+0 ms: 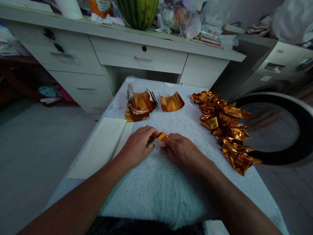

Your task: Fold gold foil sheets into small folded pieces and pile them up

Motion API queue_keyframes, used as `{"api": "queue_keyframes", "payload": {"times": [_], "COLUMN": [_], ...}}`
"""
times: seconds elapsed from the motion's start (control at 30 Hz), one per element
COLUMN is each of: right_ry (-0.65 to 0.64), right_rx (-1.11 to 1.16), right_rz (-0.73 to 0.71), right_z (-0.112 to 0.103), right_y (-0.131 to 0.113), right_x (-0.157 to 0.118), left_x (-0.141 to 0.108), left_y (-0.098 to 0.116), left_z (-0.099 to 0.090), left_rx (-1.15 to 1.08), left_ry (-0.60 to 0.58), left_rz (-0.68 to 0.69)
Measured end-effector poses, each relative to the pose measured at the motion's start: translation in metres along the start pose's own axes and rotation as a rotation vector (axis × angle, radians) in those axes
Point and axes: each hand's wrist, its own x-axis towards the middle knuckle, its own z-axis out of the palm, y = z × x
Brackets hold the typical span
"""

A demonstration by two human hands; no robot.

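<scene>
White drawer desk (117, 55) runs across the far side with a watermelon (138, 13) on top, and the near table (156, 182) has a pale bluish cloth over it. Going left to right: white paper (97, 147) lies flat, then the left hand (138, 145), fingers pinched on one end of a small gold foil piece (162, 136), with a curled foil stack (141, 101) beyond it. That piece sits right between both hands, long axis roughly left-right, neither hand really nearer. Past it on the far side is a loose foil sheet (172, 102), then the right hand (182, 148), clamped on the other end. Along the right edge there's a folded foil heap (230, 130), closer to the right hand, beside a washer door (274, 127). Counts: one piece held, one loose sheet, one stack, one heap; layers and heap pieces overlap too much, can't tell.
</scene>
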Motion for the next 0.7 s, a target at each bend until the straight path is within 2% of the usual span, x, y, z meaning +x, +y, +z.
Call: {"api": "queue_keyframes", "payload": {"times": [0.2, 0.4, 0.5, 0.7], "right_ry": [0.0, 0.051, 0.086, 0.155], "right_rx": [0.355, 0.672, 0.734, 0.707], "right_rz": [0.037, 0.106, 0.152, 0.278], "right_z": [-0.012, -0.013, -0.007, 0.002], "right_y": [0.011, 0.02, 0.02, 0.024], "right_x": [-0.005, -0.01, -0.008, 0.0], "left_x": [-0.001, -0.003, -0.004, -0.004], "left_y": [-0.006, -0.005, -0.006, -0.007], "left_z": [0.0, 0.0, 0.001, 0.003], "left_rx": [0.094, 0.181, 0.169, 0.12], "left_ry": [-0.029, 0.011, 0.01, -0.084], "left_rz": [0.115, 0.194, 0.215, 0.186]}}
